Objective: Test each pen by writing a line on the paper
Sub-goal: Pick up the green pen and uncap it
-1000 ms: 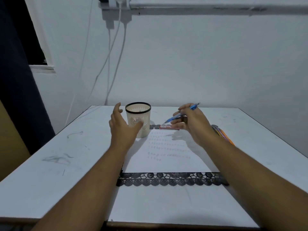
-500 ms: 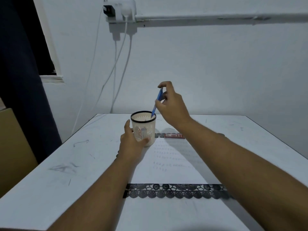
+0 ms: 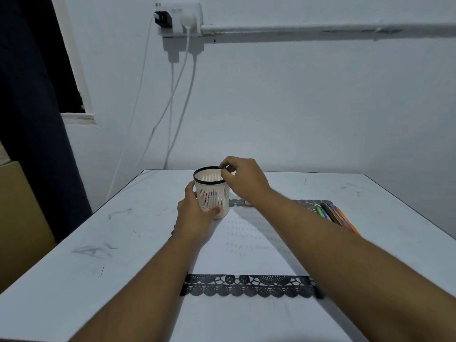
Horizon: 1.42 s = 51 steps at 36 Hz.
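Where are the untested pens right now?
In the head view, the loose pens lie bunched on the table at right, just off the paper's far right corner, beyond the right forearm.

Plain home room: scuffed white table [image 3: 74,243], wall socket [image 3: 179,19], chargers

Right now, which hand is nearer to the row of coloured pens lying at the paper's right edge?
Right. The right hand hovers at the rim of the white slotted cup, up-left of the pens; the left hand grips the cup's far side, farther away.
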{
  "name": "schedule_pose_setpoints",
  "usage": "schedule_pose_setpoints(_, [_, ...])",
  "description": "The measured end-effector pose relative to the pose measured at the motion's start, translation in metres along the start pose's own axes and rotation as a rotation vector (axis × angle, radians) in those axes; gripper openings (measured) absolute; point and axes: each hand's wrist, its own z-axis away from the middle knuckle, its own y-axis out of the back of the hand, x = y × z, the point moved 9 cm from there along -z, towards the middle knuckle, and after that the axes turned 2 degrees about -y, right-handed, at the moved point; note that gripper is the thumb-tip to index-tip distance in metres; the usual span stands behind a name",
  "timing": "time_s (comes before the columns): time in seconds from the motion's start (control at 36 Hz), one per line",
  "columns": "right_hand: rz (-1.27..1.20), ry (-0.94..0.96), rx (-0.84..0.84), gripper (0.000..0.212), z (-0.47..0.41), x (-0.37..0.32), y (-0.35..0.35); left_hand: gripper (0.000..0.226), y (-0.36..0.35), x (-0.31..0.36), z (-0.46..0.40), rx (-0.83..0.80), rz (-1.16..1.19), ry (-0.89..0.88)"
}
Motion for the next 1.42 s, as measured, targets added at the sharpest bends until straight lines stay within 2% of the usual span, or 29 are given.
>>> schedule_pose_setpoints(0.14, [-0.115,-0.005,0.052,0.025,0.008,0.003,0.011,0.109,0.002,0.003,0.001,0.007,0.013,-0.025])
schedule_pose_setpoints(0.22, [-0.174,0.018,0.119,0.023,0.018,0.005,0.027,0.119,0.01,0.016,0.005,0.054,0.025,-0.077])
schedule_pose_setpoints(0.33, [-0.19,0.001,0.114,0.016,0.042,0.016,0.044,0.113,0.033,0.064,0.026,0.218,-0.022,-0.298])
schedule_pose_setpoints(0.39, [-0.161,-0.034,0.059,0.006,0.055,0.026,0.046,0.094,0.045,0.093,0.043,0.336,-0.073,-0.492])
schedule_pose_setpoints(0.44, [-0.065,-0.083,-0.036,0.011,0.069,0.04,0.043,0.064,0.044,0.116,0.06,0.382,-0.115,-0.663])
schedule_pose_setpoints(0.5, [0.083,-0.139,-0.158,0.018,0.083,0.055,0.038,0.036,0.028,0.13,0.07,0.271,-0.154,-0.728])
schedule_pose_setpoints(0.58, [0.326,-0.163,-0.266,0.021,0.101,0.071,0.039,0.003,-0.007,0.132,0.075,0.052,-0.333,-0.706])
schedule_pose_setpoints(0.67, [0.443,-0.161,-0.286,0.025,0.117,0.081,0.043,0.023,-0.034,0.125,0.079,-0.044,-0.524,-0.685])
schedule_pose_setpoints(0.75, [0.508,-0.15,-0.313,0.03,0.13,0.088,0.04,0.032,-0.049,0.107,0.079,-0.117,-0.63,-0.611])
schedule_pose_setpoints(0.89, [0.522,-0.116,-0.333,0.026,0.134,0.086,0.038,0.036,-0.062,0.088,0.078,-0.259,-0.759,-0.529])
schedule_pose_setpoints(1.08, [0.478,-0.117,-0.336,0.024,0.138,0.089,0.039,0.038,-0.064,0.084,0.078,-0.278,-0.77,-0.521])
schedule_pose_setpoints(1.22, [0.438,-0.273,-0.162,0.014,0.13,0.108,0.076,0.039,-0.065,0.082,0.081,-0.282,-0.758,-0.525])
schedule_pose_setpoints(1.31, [0.497,-0.408,-0.078,0.006,0.122,0.128,0.11,0.039,-0.064,0.082,0.08,-0.281,-0.744,-0.523])
schedule_pose_setpoints(1.42, [0.574,-0.612,-0.14,0.003,0.128,0.153,0.127,0.039,-0.064,0.08,0.079,-0.293,-0.735,-0.505])
